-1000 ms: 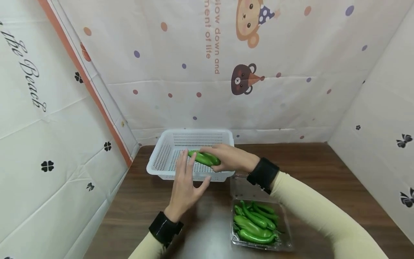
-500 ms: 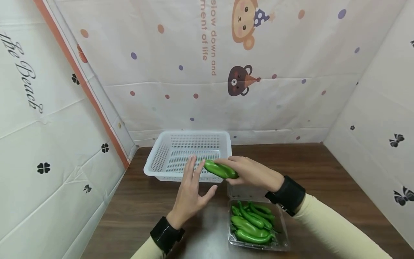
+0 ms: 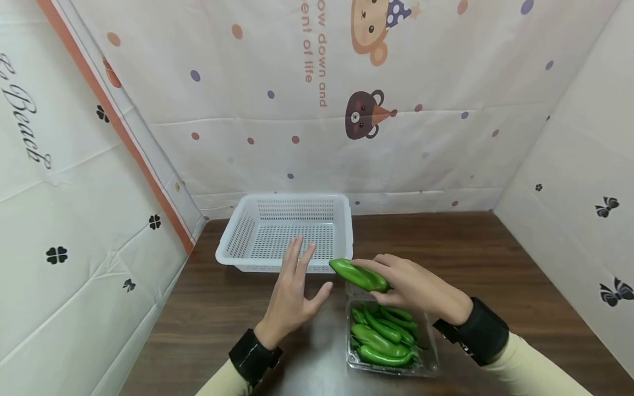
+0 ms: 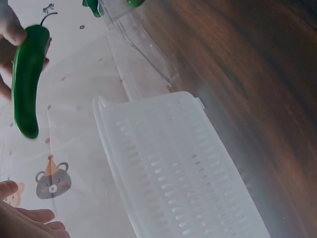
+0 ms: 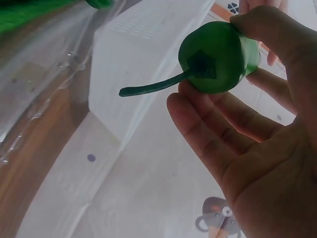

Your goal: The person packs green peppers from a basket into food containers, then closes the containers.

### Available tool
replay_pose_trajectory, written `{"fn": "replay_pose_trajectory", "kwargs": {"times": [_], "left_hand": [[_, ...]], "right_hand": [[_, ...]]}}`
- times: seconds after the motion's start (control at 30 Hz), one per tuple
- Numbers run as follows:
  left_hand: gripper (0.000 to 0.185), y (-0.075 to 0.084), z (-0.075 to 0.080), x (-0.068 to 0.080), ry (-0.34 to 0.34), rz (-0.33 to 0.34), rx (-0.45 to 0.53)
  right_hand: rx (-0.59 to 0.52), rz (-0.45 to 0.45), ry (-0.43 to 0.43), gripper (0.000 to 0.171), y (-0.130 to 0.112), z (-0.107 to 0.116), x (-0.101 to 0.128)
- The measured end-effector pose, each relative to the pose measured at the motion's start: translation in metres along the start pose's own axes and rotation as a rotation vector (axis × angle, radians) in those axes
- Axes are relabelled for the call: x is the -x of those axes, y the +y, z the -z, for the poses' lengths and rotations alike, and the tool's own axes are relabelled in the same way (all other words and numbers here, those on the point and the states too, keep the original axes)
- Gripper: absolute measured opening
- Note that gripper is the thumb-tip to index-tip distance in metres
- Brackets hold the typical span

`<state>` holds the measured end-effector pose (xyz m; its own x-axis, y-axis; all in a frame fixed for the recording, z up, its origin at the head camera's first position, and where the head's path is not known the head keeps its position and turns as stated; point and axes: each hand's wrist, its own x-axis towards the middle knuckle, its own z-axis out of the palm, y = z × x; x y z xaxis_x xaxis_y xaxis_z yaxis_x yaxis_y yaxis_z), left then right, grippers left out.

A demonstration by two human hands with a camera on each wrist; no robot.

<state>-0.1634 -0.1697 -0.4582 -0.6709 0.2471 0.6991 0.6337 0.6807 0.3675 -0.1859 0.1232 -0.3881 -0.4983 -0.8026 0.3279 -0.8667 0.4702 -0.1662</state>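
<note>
Peppers (image 3: 383,335) fill clear tray (image 3: 430,367); white basket (image 3: 238,242) holds nothing.

We see a glossy, smooth pepper (image 3: 359,275), a white perforated plastic basket (image 3: 238,242), a clear plastic tray (image 3: 431,352) and a dark wood-grain counter (image 3: 446,247).

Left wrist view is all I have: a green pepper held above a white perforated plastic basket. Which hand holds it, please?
Observer: The right hand holds the long green pepper, between the white perforated plastic basket and a clear plastic clamshell tray.
Operator: Is the tray empty?
Observer: No, several more green peppers lie in it.
Operator: And the left hand?
Observer: The left hand holds nothing; its fingers are spread in front of the basket's near wall.
</note>
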Motion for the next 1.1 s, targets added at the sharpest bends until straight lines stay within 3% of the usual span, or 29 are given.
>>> {"fn": "replay_pose_trajectory", "kwargs": {"times": [0.4, 0.6, 0.73, 0.93, 1.03, 1.1], "left_hand": [[0.077, 0.012, -0.008, 0.007, -0.027, -0.033, 0.035], [0.075, 0.024, -0.018, 0.021, -0.074, -0.062, 0.064], [0.082, 0.039, -0.027, 0.037, -0.171, -0.067, 0.129], [0.099, 0.058, -0.033, 0.058, -0.380, 0.040, 0.205], [0.107, 0.061, -0.035, 0.062, -0.440, 0.061, 0.204], [0.111, 0.061, -0.037, 0.064, -0.457, 0.037, 0.187]], "right_hand": [[0.030, -0.074, 0.002, 0.074, -0.011, -0.014, 0.050], [-0.001, -0.077, 0.014, 0.076, -0.010, -0.021, 0.065], [-0.020, -0.105, 0.005, 0.072, -0.011, -0.026, 0.071], [-0.029, -0.124, -0.005, 0.067, -0.011, -0.032, 0.077], [-0.040, -0.131, -0.009, 0.067, -0.011, -0.033, 0.081], [-0.045, -0.146, -0.013, 0.067, -0.010, -0.033, 0.083]]}}
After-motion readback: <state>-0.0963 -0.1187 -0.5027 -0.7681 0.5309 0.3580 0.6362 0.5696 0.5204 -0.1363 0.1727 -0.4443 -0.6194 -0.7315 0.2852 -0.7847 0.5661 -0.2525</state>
